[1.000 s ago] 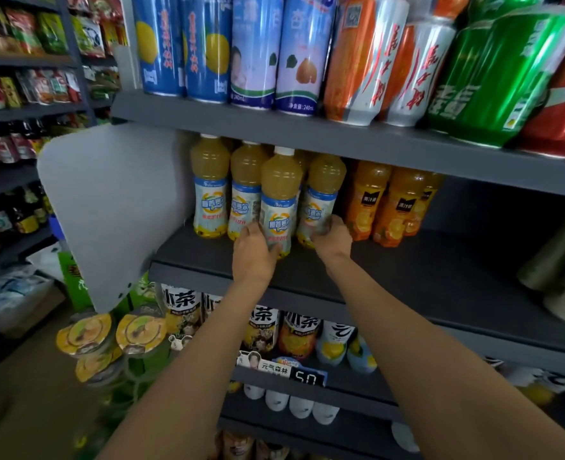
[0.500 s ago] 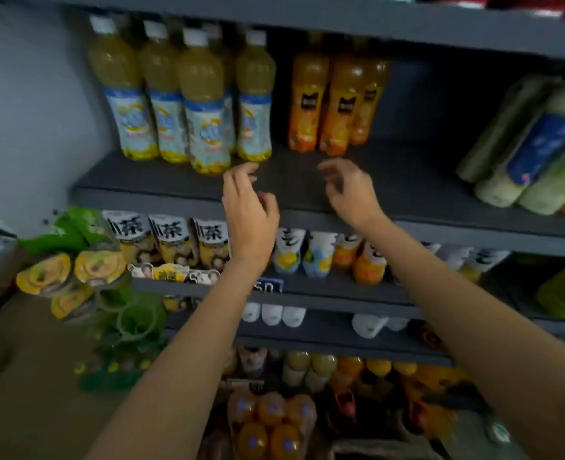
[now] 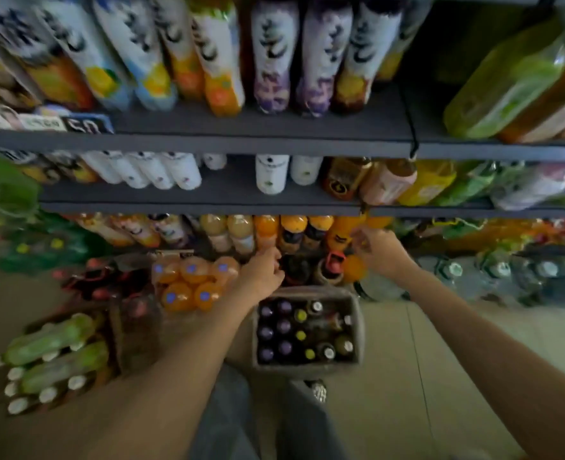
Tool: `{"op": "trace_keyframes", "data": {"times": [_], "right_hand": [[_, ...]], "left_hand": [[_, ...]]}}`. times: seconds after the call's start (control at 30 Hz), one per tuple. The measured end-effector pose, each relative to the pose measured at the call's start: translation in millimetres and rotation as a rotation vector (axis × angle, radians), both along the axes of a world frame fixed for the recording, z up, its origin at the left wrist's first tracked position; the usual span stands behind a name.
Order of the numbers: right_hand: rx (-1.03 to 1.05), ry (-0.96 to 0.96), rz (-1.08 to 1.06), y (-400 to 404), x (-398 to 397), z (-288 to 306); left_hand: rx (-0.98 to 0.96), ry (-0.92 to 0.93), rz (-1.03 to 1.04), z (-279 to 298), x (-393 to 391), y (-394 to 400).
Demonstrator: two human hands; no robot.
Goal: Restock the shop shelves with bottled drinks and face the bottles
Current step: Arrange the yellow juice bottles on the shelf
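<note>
I am looking down past the shelves to the floor, and the picture is blurred. A grey crate [image 3: 307, 369] of bottles with purple and yellow caps [image 3: 276, 327] stands on the floor below my arms. My left hand [image 3: 261, 275] hovers just above the crate's far edge, with its fingers curled downward and nothing visible in it. Up and to the right, my right hand [image 3: 379, 250] has its fingers spread beside orange drink bottles [image 3: 294, 227] on the lowest shelf. It holds nothing.
White-sleeved bottles [image 3: 274, 61] fill the upper grey shelf [image 3: 241, 141], and small white bottles [image 3: 271, 174] stand on the shelf below it. On the floor at left are a shrink-wrapped pack of orange bottles [image 3: 191, 283] and packs of green bottles [image 3: 55, 346]. Tiled floor shows at right.
My view has swung down from the middle shelf of yellow drinks to the floor. Both hands have let go of those bottles and dropped low, towards the crate and the bottom shelf.
</note>
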State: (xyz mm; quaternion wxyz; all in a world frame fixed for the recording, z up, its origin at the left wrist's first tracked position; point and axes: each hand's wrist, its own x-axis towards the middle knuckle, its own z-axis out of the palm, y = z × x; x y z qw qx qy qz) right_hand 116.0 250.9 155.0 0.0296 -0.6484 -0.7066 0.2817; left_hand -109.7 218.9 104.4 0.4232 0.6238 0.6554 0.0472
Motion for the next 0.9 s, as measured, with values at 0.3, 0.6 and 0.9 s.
{"op": "trace_keyframes", "data": {"times": [0.3,0.6,0.9], "right_hand": [[-0.517,-0.220,0.010,-99,86,-189],[-0.531,-0.515,0.268,-137,88,-422],[-0.380,-0.637,0.370,-140,99,-497]], "left_hand": [[-0.104,0.021,0.056,-139,43,-77],[-0.104,0.099,-0.021,-330,67,-102],[-0.109,0.024,0.129,-398,66,-99]]}}
